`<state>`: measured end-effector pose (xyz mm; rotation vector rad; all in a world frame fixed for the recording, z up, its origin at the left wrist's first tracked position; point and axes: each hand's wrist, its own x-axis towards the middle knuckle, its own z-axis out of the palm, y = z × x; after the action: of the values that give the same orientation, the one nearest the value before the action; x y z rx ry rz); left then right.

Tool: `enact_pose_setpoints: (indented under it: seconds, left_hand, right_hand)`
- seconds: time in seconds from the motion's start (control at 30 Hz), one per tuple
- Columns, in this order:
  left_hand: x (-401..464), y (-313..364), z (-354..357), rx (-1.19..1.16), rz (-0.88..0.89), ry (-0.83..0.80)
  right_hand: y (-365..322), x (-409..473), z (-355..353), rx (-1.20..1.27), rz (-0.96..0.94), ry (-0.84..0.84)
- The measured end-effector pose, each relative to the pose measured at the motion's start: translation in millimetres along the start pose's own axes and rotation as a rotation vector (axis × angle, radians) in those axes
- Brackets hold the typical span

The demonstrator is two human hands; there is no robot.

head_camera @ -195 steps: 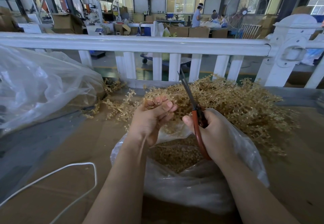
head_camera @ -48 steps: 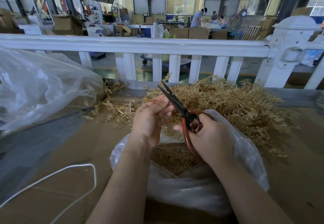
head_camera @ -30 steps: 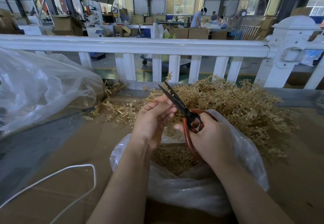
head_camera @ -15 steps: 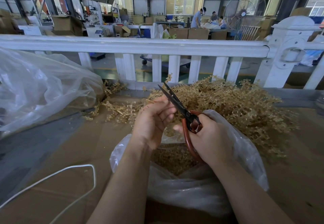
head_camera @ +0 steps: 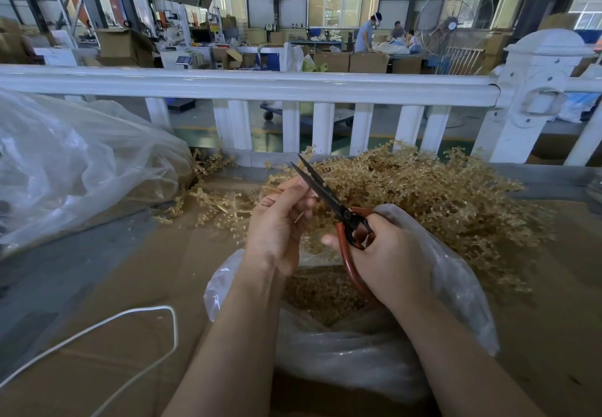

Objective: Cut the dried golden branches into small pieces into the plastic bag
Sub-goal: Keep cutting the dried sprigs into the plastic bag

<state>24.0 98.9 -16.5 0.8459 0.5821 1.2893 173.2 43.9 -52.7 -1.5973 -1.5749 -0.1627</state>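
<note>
A heap of dried golden branches [head_camera: 433, 195] lies on the cardboard-covered table behind a clear plastic bag [head_camera: 456, 289] that holds cut golden pieces [head_camera: 319, 292]. Over the bag's mouth, my left hand [head_camera: 277, 224] pinches a thin golden sprig [head_camera: 270, 188] between curled fingers. My right hand [head_camera: 387, 257] grips red-handled scissors [head_camera: 329, 198]. Their dark blades stand slightly apart and point up and left, just beside my left fingertips.
A large clear plastic sack [head_camera: 75, 169] bulges at the left. A white cord [head_camera: 130, 322] loops across the cardboard at the near left. A white railing [head_camera: 260, 87] runs behind the table. People work at benches far beyond it.
The scissors swung from pointing straight up to tilting left toward my left hand several seconds ago. Over the last second both hands have barely moved, the blades staying by the sprig.
</note>
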Motion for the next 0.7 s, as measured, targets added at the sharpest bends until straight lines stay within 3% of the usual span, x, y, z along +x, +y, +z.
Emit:
enact_pose_setpoints:
  seconds: [0.17,0.7]
  left_hand:
    - [0.8,-1.6,2.3,0.087,0.031,0.043]
    - [2.2,-2.1,-0.7,0.104,0.059,-0.042]
  right_hand:
    - [-5.0,0.9,-5.3,-0.035,0.0,0.018]
    - [-4.8,1.3,-6.4,-0.045,-0.027,0.032]
